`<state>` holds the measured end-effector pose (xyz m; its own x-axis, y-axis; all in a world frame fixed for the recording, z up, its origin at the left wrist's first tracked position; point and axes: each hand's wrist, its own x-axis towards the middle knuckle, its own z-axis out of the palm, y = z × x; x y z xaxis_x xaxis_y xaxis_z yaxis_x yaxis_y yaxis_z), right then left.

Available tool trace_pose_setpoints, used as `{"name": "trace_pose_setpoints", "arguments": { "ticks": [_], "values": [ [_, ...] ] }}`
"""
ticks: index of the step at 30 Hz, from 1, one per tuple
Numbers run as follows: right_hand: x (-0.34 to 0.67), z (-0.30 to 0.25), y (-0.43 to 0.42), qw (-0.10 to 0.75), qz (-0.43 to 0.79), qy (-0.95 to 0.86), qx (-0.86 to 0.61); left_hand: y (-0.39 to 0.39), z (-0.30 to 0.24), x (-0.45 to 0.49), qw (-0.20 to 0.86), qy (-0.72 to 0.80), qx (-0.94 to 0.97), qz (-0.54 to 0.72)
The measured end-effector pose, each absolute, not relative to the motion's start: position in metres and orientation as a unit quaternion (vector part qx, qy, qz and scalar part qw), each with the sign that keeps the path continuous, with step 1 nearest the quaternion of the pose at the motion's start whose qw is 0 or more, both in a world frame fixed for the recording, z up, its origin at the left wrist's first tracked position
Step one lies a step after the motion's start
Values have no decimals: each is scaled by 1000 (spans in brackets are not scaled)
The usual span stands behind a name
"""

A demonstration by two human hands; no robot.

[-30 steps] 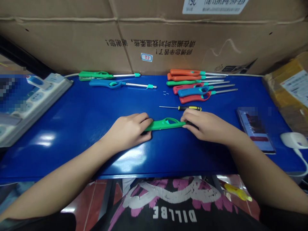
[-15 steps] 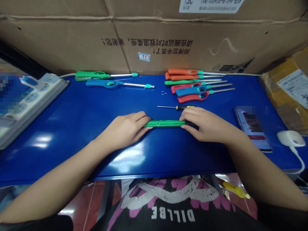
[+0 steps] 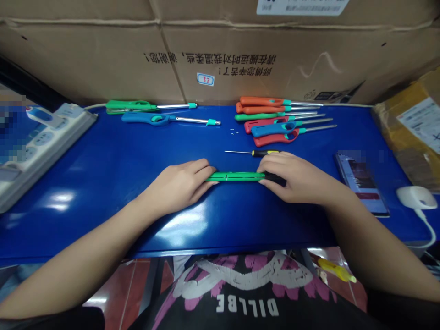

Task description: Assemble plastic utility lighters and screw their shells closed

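Note:
A green long-necked lighter (image 3: 235, 176) lies on edge across the middle of the blue table (image 3: 113, 160), its narrow seam side facing up. My left hand (image 3: 180, 185) is closed round its left end. My right hand (image 3: 295, 176) is closed round its right end, where a dark part shows under the fingers. Just behind the right hand lies a small screwdriver (image 3: 254, 153) with a black and yellow handle.
A pile of several coloured lighters (image 3: 278, 120) lies at the back right; a green lighter (image 3: 137, 106) and a blue lighter (image 3: 161, 119) at the back left. Tiny screws (image 3: 234, 132) sit mid-table. Cardboard boxes (image 3: 240, 50) wall the back. Power strip (image 3: 37, 146) left, phone (image 3: 360, 182) right.
Both hands rolled the green lighter from lying flat, trigger loop showing, onto its edge. Since half a second ago almost nothing has moved.

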<state>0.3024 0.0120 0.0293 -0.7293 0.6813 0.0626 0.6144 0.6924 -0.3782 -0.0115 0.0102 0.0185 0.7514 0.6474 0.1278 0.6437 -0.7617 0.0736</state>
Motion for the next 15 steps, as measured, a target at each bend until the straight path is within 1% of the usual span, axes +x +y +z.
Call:
{"name": "trace_pose_setpoints", "arguments": {
  "ticks": [6, 11, 15],
  "values": [
    [300, 29, 12, 78, 180, -908, -371, 10, 11, -13, -17, 339, 937, 85],
    [301, 29, 13, 78, 184, -910, -364, 10, 12, -13, -16, 338, 938, 78],
    [297, 28, 12, 85, 165, -914, -361, 9, 14, -11, -25, 326, 942, 82]
  ]
}}
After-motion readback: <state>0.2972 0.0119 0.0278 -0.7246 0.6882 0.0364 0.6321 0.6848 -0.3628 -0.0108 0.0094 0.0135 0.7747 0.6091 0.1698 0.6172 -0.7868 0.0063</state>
